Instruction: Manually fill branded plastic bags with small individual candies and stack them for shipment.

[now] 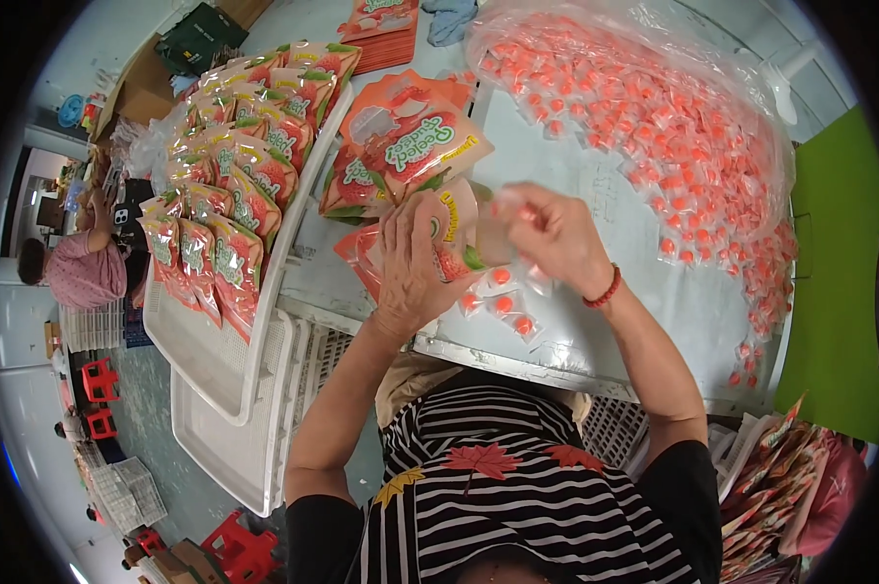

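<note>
My left hand [409, 261] is wrapped around a printed red and pink pouch [451, 222], whose mouth faces right. Just off that mouth, my right hand [559, 237] has its fingers pinched together, slightly smeared by motion; a reddish, clear-wrapped candy shows at the fingertips. Several individually wrapped red candies [503, 304] lie on the table below the pouch. Beyond my left hand rests a stack of similar pouches [401, 146], and the corner of another pouch [360, 255] sticks out beside my left wrist.
A large heap of wrapped candies [644, 136], partly under clear plastic, covers the table's far right. At left, a white tray [211, 365] holds rows of plump pouches [235, 165]. Flat pouches [386, 49] are stacked at the back. Another person [87, 258] is farther left.
</note>
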Demonstrator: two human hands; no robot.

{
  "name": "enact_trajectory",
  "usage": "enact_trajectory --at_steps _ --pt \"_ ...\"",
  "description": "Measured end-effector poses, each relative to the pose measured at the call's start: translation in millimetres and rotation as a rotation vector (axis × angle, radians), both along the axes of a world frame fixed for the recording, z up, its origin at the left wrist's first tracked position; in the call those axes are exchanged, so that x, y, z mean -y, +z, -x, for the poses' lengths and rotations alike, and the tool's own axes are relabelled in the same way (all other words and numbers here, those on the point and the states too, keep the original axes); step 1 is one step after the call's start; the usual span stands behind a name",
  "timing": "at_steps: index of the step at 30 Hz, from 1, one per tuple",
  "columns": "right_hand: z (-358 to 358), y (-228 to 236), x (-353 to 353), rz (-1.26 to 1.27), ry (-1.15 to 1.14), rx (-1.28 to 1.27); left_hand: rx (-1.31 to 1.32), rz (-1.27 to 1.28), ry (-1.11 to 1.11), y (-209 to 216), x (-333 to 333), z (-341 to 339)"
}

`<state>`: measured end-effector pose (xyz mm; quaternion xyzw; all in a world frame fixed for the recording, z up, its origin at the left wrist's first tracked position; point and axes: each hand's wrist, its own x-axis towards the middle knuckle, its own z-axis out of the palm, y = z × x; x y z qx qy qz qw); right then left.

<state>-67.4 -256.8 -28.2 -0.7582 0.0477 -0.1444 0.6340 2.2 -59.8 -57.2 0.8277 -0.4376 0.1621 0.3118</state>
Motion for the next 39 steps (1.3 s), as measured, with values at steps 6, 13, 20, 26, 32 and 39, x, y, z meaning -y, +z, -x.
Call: enact_trajectory --at_steps 6,13,20,26,32,39 --pt "-2.2 18.0 -2.1 0.617 0.277 -0.189 0.075 -0.078 -0.11 -0.6 5.6 4.3" --pt "-12.0 15.5 -11.7 0.81 0.262 -0.058 0.005 -0.05 -0.155 1.1 9.0 1.9" --pt "-10.5 24.3 -5.6 0.746 0.446 -0.011 -0.079 0.012 -0.193 11.0 11.4 0.4" --pt "-10.7 31.8 -4.6 0.571 0.311 0.065 -0.178 0.03 -0.184 11.6 6.5 3.6" --pt "-14.9 47.0 -4.6 -0.081 -0.15 0.055 -0.177 0.066 -0.133 9.0 11.2 5.1" --pt "-25.9 27.6 -40.9 -0.477 -0.365 0.276 -0.151 0.13 -0.058 11.1 15.2 7.9"
